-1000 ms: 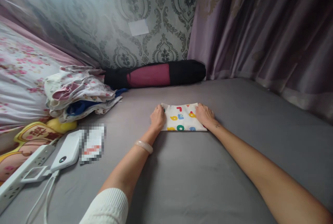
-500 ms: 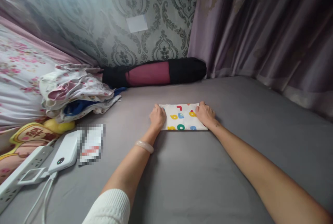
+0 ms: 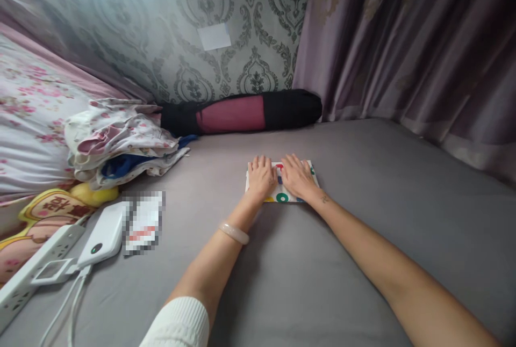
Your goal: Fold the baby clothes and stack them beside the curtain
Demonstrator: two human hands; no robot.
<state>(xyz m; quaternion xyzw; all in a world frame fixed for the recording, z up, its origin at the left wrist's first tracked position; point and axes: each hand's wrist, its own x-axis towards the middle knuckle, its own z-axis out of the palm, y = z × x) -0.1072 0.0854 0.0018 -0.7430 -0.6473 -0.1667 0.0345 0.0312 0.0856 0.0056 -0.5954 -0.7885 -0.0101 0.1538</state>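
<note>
A folded white cloth (image 3: 282, 197) printed with colourful letters lies flat on the grey bed sheet (image 3: 322, 282). My left hand (image 3: 262, 176) rests palm down on its left half, fingers stretched out and pointing away from me. On the right half my right hand (image 3: 298, 176) lies flat in the same way, fingers spread. A narrow strip of the print shows between the two hands, and more shows along the near edge and far right corner. Most of the cloth's upper face is hidden under the hands.
At the back lies a long black and maroon bag (image 3: 231, 113) against the wall. Heaped clothes (image 3: 124, 137) sit at the left. Nearer are a yellow plush item (image 3: 60, 204), a white power bank (image 3: 105, 233) with cables and a power strip (image 3: 44, 253). Curtains (image 3: 382, 41) hang at the right.
Both hands have moved inward from the cloth's side edges onto its top. Their fingers, curled at the edges before, are now stretched out flat.
</note>
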